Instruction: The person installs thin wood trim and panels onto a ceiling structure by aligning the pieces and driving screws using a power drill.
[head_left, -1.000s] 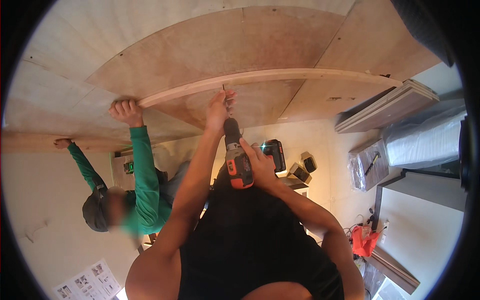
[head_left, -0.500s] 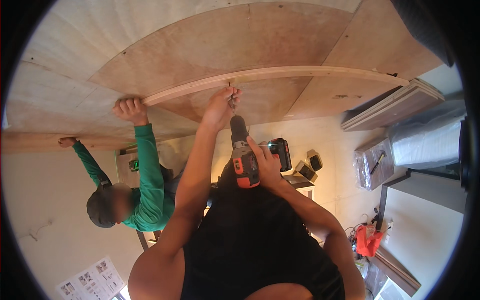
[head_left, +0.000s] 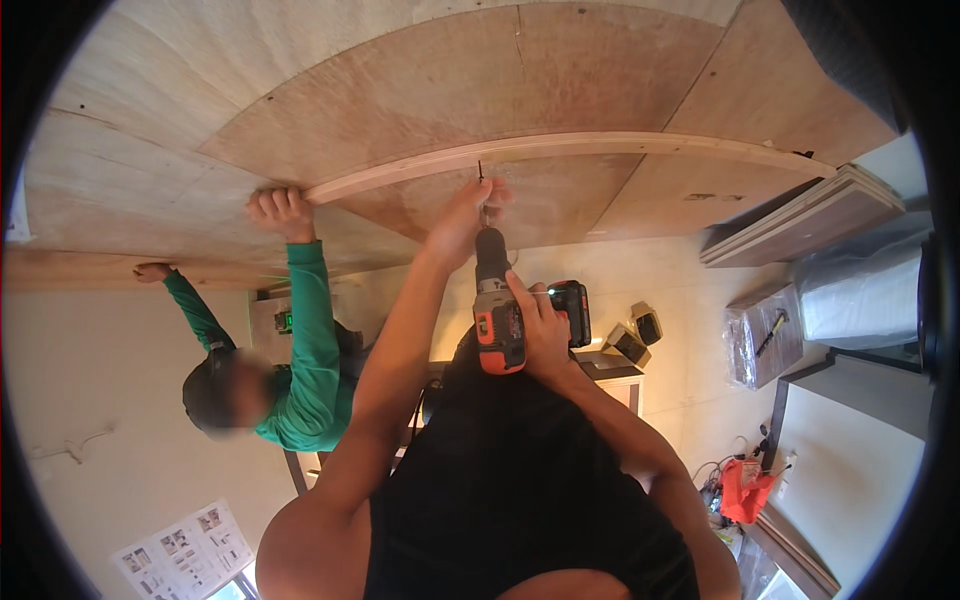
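Observation:
My right hand [head_left: 545, 335] is wrapped around the grip of a black, grey and orange cordless drill [head_left: 500, 325], its chuck pointing up at the boards. A small light glows by its battery. My left hand [head_left: 462, 225] is pinched just above the chuck, with a thin dark screw [head_left: 480, 170] sticking out past the fingertips. The screw's tip is close to a long pale wooden strip [head_left: 450, 158]; whether it touches cannot be told. Those fingers are partly blurred, and they hide the screw's lower end.
Plywood panels [head_left: 470, 80] spread overhead. On the left, a co-worker in green sleeves [head_left: 315, 330] presses a hand [head_left: 282, 212] at the strip's end. Stacked boards [head_left: 810, 215], a wrapped box with a hammer [head_left: 765, 335], and an orange-red bag [head_left: 745, 490] are on the right.
The whole view has shifted slightly, so the scene sits a little further right. My left fingers have moved and blur now, with more of the screw showing above them. The drill stays in my right hand.

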